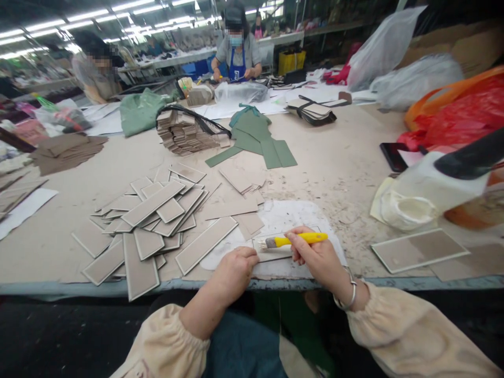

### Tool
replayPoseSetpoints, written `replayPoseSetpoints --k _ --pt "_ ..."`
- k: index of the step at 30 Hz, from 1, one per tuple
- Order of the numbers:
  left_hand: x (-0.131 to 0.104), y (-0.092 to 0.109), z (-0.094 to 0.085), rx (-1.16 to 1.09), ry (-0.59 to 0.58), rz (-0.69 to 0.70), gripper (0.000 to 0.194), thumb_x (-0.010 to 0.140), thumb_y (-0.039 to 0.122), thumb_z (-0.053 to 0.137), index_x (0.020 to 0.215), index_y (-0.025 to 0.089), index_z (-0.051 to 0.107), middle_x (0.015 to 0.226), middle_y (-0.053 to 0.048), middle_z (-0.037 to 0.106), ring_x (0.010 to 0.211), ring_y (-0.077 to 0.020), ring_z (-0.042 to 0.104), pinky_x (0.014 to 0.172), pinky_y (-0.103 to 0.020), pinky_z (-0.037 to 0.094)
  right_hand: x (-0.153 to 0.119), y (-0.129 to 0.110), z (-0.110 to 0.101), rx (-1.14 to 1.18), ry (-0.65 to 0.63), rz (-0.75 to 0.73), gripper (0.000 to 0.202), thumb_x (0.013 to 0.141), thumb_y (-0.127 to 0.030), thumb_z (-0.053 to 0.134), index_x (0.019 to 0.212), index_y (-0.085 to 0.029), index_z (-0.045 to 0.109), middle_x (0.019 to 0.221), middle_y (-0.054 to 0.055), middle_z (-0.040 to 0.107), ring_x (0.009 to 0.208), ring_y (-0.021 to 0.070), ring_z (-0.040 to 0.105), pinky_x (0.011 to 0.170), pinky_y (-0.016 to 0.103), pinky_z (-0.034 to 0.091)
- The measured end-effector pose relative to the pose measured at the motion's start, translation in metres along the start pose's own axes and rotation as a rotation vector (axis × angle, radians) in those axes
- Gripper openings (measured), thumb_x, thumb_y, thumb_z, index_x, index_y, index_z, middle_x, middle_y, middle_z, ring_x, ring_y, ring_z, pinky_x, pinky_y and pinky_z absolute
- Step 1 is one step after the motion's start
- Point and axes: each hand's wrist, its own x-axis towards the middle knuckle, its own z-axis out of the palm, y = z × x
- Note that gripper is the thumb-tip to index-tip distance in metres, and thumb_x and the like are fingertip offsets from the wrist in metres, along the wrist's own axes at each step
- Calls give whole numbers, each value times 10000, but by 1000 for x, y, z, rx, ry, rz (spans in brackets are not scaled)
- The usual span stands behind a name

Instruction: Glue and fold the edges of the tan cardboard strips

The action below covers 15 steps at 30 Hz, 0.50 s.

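My right hand (313, 254) is closed round a yellow-handled brush (305, 239), its bristles to the left over the left end of a flat piece (275, 254). That piece lies on a white, stained sheet (315, 211) near the table's front edge. My left hand (238, 268) has its fingers bent together at the piece's left end; whether they pinch it is hidden. Left of the hand lies a long beige panel with a pale border (207, 245). Further left is a loose heap of similar bordered panels (142, 254).
Green pieces (260, 137) and a bundled stack (189, 131) lie further back. At the right are a cut white container (417, 202), a bordered panel (419, 250), a phone (394, 156) and a red bag (468, 113). A person (237, 52) works across the table.
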Motion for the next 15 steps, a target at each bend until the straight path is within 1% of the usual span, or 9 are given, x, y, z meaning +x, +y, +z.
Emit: replayPoseSetpoints --k 4,8,11,15 --pt "1 0 0 11 -4 -5 233 870 94 465 886 166 687 912 -57 666 877 -179 614 821 -290 500 0 4 5 -88 -16 -30 309 890 -484 491 873 -191 588 540 -38 563 471 111 526 496 225 431" --pt "3 2 -2 24 -10 -11 226 858 86 475 865 167 685 887 -52 662 853 -176 616 800 -290 504 0 4 2 -217 4 -87 293 898 -461 481 901 -198 609 524 -43 556 501 125 564 559 240 447" --pt "3 2 -2 35 -13 -17 229 854 85 473 850 165 687 878 -55 661 843 -171 618 793 -282 506 0 1 -4 -283 18 -103 291 899 -449 474 905 -196 619 519 -44 554 492 130 568 557 246 444" --pt "3 2 -3 47 -3 -9 235 852 85 472 850 168 692 894 -61 667 868 -177 622 810 -289 508 0 0 -19 -378 83 -120 295 902 -442 467 901 -193 627 548 -31 585 520 140 587 595 260 454"
